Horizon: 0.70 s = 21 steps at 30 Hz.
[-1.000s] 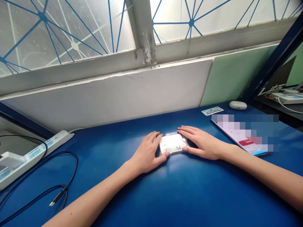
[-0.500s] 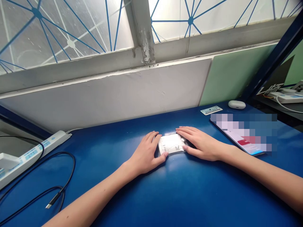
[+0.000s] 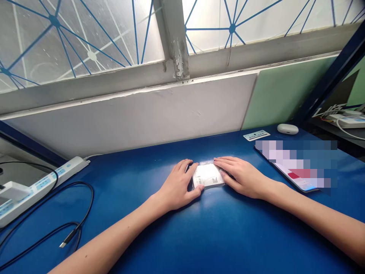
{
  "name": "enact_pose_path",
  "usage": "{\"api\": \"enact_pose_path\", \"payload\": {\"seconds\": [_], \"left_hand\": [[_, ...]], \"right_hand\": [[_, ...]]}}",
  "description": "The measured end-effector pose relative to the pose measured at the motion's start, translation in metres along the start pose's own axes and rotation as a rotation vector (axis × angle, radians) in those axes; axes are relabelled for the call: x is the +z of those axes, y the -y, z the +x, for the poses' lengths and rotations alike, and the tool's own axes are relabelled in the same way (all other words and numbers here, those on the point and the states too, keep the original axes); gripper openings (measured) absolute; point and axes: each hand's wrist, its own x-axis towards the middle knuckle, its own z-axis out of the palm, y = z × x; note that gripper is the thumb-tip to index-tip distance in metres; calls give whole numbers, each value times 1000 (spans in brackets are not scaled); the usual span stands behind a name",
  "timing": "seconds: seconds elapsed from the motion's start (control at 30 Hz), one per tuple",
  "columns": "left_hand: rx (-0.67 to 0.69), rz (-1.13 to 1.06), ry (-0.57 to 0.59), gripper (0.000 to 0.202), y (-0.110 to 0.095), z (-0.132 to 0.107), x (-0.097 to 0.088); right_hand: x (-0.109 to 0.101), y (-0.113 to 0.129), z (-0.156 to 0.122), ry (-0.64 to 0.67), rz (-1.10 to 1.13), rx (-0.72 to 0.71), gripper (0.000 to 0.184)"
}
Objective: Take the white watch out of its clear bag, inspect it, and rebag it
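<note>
A small flat white packet point(image 3: 209, 174) with dark print and a shiny, clear plastic wrap lies on the blue table point(image 3: 216, 232). At its left end, my left hand point(image 3: 182, 184) has its fingers bent along the side and its thumb at the near corner. The packet's right end is covered by my right hand point(image 3: 239, 175), whose fingers reach over the far corner while the thumb presses at the near side. Both hands grip the packet between them, and its two ends are partly hidden.
On the right lie a tablet-like device point(image 3: 296, 177) with a blurred screen, a printed card point(image 3: 256, 135) and a white earbud case point(image 3: 288, 129). To the left are a power strip point(image 3: 68, 169) and a black cable point(image 3: 91, 198). A wall panel point(image 3: 171, 114) borders the back.
My right thumb has shifted slightly away from the packet's face toward its right side. The packet stays between both hands; the whole view has moved a little.
</note>
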Motion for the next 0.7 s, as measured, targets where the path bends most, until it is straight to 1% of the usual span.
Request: {"api": "enact_pose_path", "payload": {"seconds": [0.1, 0.27, 0.43, 0.7], "left_hand": [[-5, -2, 18, 64, 0, 0, 0], [-11, -31, 34, 72, 2, 0, 1], [-12, -24, 31, 65, 2, 0, -1], [10, -7, -3, 64, 5, 1, 3]], "right_hand": [[1, 1, 2, -14, -14, -13, 38], [1, -1, 3, 15, -18, -29, 40], [4, -2, 0, 33, -6, 0, 45], [8, -5, -1, 19, 66, 25, 50]]}}
